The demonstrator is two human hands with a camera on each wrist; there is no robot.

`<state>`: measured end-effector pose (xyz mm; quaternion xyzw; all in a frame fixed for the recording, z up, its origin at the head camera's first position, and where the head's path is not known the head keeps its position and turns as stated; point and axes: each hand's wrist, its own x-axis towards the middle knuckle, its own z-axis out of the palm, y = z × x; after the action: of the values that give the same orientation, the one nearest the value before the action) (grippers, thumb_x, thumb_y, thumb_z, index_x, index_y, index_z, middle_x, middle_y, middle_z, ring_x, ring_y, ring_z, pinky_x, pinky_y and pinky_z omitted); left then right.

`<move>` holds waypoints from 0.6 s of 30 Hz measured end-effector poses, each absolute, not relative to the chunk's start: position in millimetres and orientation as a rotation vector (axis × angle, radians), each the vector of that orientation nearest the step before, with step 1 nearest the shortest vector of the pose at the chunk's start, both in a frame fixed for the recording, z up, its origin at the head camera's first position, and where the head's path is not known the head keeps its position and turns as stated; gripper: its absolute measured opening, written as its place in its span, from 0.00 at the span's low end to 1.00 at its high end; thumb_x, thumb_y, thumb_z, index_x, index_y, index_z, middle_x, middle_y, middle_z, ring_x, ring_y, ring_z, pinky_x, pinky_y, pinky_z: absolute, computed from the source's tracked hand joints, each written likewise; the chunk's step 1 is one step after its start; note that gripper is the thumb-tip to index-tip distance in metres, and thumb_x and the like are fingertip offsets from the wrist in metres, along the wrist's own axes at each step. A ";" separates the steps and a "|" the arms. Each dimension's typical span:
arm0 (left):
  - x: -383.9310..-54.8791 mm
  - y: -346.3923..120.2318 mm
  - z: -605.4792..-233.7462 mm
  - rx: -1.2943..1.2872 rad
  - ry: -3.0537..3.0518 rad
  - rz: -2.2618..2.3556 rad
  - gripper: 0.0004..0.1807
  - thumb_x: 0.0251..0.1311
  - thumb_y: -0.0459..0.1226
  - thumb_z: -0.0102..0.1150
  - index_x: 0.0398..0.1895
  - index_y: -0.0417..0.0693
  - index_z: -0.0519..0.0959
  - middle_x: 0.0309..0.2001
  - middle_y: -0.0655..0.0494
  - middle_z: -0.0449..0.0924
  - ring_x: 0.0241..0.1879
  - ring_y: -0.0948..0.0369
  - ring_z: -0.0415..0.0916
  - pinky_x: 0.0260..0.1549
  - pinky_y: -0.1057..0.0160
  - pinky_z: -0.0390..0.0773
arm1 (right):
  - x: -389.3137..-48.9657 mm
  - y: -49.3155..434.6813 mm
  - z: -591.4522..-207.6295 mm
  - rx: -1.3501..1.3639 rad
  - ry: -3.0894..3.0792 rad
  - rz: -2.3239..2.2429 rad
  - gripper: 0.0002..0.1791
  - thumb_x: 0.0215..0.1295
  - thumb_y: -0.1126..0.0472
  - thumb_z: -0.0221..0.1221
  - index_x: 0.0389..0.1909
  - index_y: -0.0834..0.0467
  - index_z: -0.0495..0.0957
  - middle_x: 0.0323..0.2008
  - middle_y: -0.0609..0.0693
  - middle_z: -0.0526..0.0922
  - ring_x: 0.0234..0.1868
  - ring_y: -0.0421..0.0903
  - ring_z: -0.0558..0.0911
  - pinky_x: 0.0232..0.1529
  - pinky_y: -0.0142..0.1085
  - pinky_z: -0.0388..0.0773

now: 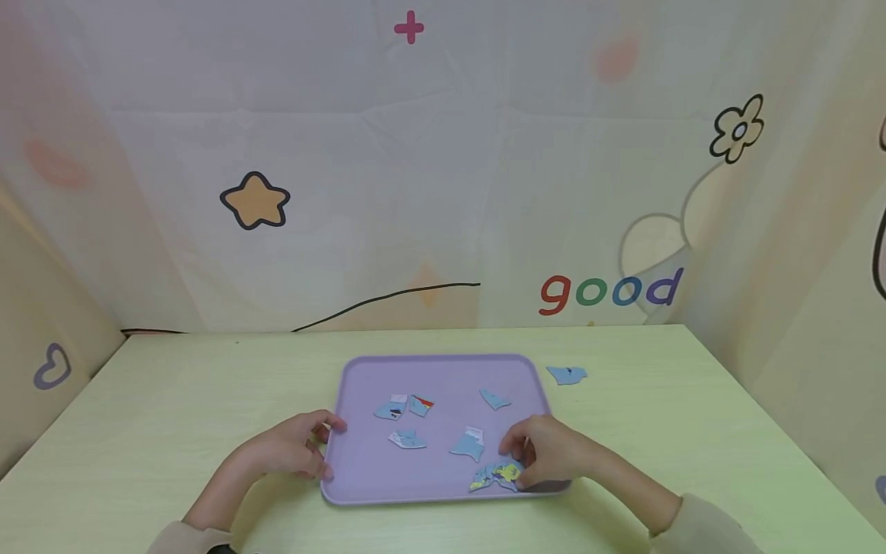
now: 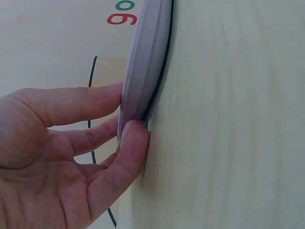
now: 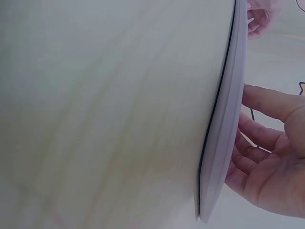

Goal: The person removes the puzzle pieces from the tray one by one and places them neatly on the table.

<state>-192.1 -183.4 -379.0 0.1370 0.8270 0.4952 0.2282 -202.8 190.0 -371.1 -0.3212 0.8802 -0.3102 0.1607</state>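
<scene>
A lilac tray (image 1: pixel 388 485) lies on the table with jigsaw puzzle pieces on it. My left hand (image 1: pixel 294 446) holds the tray's left edge; the left wrist view shows the thumb and fingers of that hand (image 2: pixel 71 152) at the rim. Over the tray's front right corner, my right hand (image 1: pixel 550 450) has curled fingers and thumb at a cluster of blue and yellow puzzle pieces (image 1: pixel 494 475). From the right wrist, the rim hides the fingertips of this hand (image 3: pixel 271 148) and the pieces.
Loose blue pieces on the tray include one with white (image 1: pixel 469 444), one with red (image 1: pixel 421 405) and a small plain one (image 1: pixel 494 398). Another blue piece (image 1: pixel 567 375) lies on the table (image 1: pixel 657 415) beyond the tray's right edge. A printed cloth (image 1: pixel 415 192) hangs behind.
</scene>
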 end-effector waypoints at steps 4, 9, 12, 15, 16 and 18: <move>-192.3 -183.9 -379.7 0.385 2.284 1.356 0.30 0.39 0.21 0.60 0.52 0.32 0.65 0.38 0.44 0.63 0.23 0.58 0.68 0.20 0.66 0.66 | -202.3 189.8 -370.0 -0.939 2.522 -0.864 0.15 0.38 0.69 0.69 0.32 0.63 0.78 0.24 0.44 0.73 0.23 0.33 0.69 0.27 0.27 0.70; -192.4 -184.4 -380.3 0.382 2.292 1.350 0.30 0.39 0.21 0.60 0.52 0.32 0.65 0.38 0.44 0.63 0.24 0.58 0.69 0.20 0.66 0.67 | -201.1 188.9 -368.6 -0.958 2.534 -0.841 0.13 0.39 0.69 0.69 0.28 0.62 0.78 0.23 0.44 0.74 0.24 0.33 0.71 0.27 0.27 0.71; -192.3 -184.5 -380.4 0.381 2.299 1.343 0.30 0.39 0.22 0.61 0.52 0.33 0.66 0.39 0.44 0.63 0.24 0.58 0.70 0.21 0.65 0.68 | -200.2 188.5 -368.8 -0.957 2.532 -0.840 0.13 0.40 0.69 0.69 0.28 0.62 0.77 0.23 0.44 0.73 0.23 0.33 0.70 0.26 0.27 0.71; -192.3 -184.8 -380.3 0.387 2.308 1.334 0.30 0.40 0.22 0.61 0.52 0.33 0.66 0.39 0.44 0.64 0.24 0.58 0.70 0.21 0.64 0.68 | -199.5 188.0 -369.2 -0.960 2.535 -0.834 0.14 0.40 0.69 0.69 0.28 0.61 0.76 0.23 0.44 0.72 0.23 0.33 0.69 0.26 0.27 0.70; -192.3 -184.8 -380.3 0.389 2.308 1.333 0.30 0.40 0.22 0.61 0.52 0.33 0.66 0.39 0.44 0.64 0.24 0.58 0.70 0.21 0.64 0.68 | -199.4 187.9 -369.2 -0.960 2.535 -0.833 0.14 0.39 0.69 0.69 0.28 0.60 0.76 0.23 0.44 0.72 0.24 0.34 0.69 0.27 0.27 0.70; -192.4 -184.9 -380.4 0.391 2.308 1.334 0.30 0.40 0.22 0.61 0.52 0.33 0.66 0.39 0.45 0.63 0.24 0.58 0.70 0.21 0.64 0.68 | -199.3 187.7 -369.2 -0.962 2.533 -0.833 0.14 0.39 0.69 0.69 0.28 0.60 0.75 0.23 0.44 0.72 0.24 0.34 0.69 0.28 0.27 0.70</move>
<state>-192.4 -184.9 -380.4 0.1415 0.8353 0.4827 0.2219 -199.3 187.7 -369.2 -0.3355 0.8830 -0.2904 0.1529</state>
